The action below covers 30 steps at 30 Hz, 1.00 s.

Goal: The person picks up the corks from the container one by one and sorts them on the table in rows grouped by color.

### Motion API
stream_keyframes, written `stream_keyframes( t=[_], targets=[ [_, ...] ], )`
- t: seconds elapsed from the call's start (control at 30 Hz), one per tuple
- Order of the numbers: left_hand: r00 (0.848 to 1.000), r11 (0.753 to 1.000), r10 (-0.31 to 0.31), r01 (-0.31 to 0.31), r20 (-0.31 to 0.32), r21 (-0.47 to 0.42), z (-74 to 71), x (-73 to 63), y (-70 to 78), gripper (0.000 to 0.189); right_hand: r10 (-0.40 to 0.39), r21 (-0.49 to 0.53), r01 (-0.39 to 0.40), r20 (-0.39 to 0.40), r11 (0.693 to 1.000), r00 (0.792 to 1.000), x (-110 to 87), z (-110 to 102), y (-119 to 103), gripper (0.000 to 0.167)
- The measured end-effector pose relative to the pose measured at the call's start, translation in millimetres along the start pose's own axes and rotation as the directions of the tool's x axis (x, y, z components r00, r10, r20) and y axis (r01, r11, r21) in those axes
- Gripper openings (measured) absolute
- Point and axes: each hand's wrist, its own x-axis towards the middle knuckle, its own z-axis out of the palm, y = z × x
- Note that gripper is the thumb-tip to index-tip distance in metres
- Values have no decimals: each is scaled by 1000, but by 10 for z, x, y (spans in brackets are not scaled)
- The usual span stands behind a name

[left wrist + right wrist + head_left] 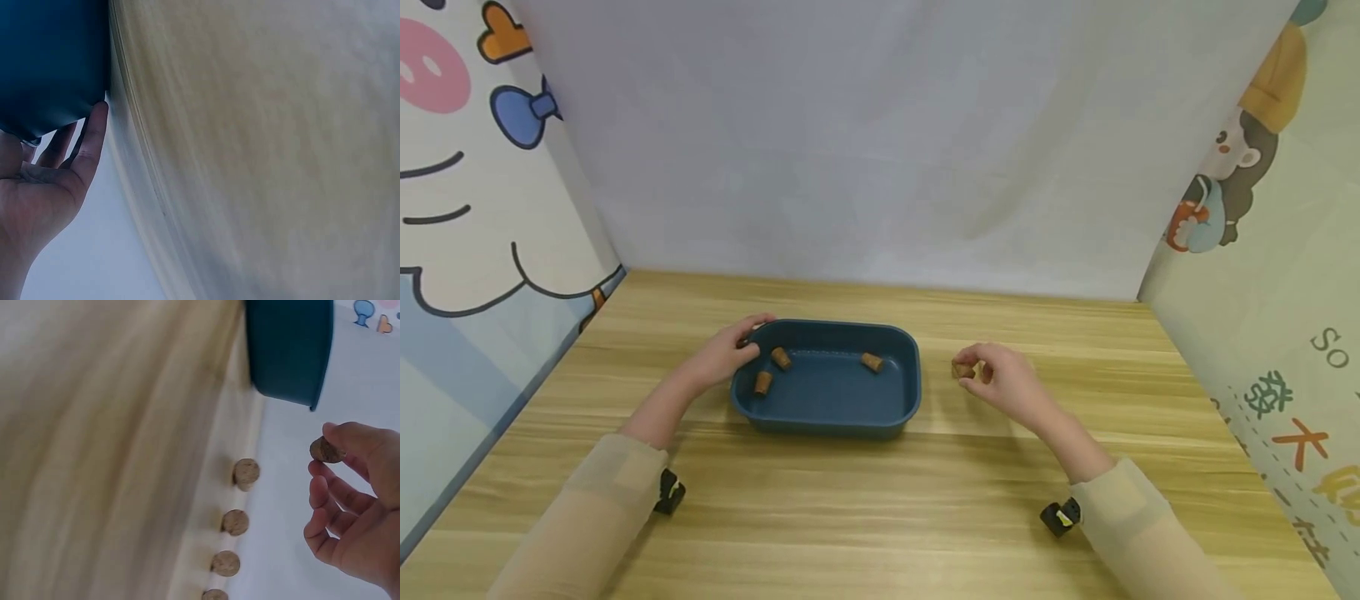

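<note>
A deep blue oblong tub [826, 427] with rounded corners stands on the table, and three corks lie inside it. One cork [872, 362] is toward its right end; the other two, an upper cork [781, 358] and a lower cork [763, 383], are toward the left. My left hand [721, 360] grips the tub's left end, thumb over the rim and fingers along the outside. To the right of the tub, my right hand [1009, 385] pinches a cork [325, 450] between thumb and index finger, the other fingers loosely bent.
Several more corks stand in a row on the table in the right wrist view, the nearest cork [247, 472] close to the tub. The wood-grain table [865, 517] ends at a pale backdrop [880, 167]. Printed cartoon panels flank both sides.
</note>
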Motion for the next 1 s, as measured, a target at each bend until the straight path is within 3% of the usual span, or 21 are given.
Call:
stream_keyframes(
  t=[0.13, 0.37, 0.53, 1.0],
  targets=[
    [1000, 1000, -2, 2, 2, -5, -7, 5, -3, 53, -1, -65, 2, 20, 998, 1000, -33, 69, 86, 23],
    [1000, 1000, -13, 13, 2, 6, -7, 28, -29, 52, 71, -87, -60, 137, 994, 988, -85, 186, 157, 19],
    [1000, 1000, -8, 8, 3, 8, 4, 25, -21, 52, 66, -151, -41, 165, 988, 984, -105, 228, 171, 18],
    [1000, 1000, -6, 6, -4, 19, 0, 21, -14, 52, 47, -44, -39, 188, 998, 981, -88, 234, 255, 18]
  ],
)
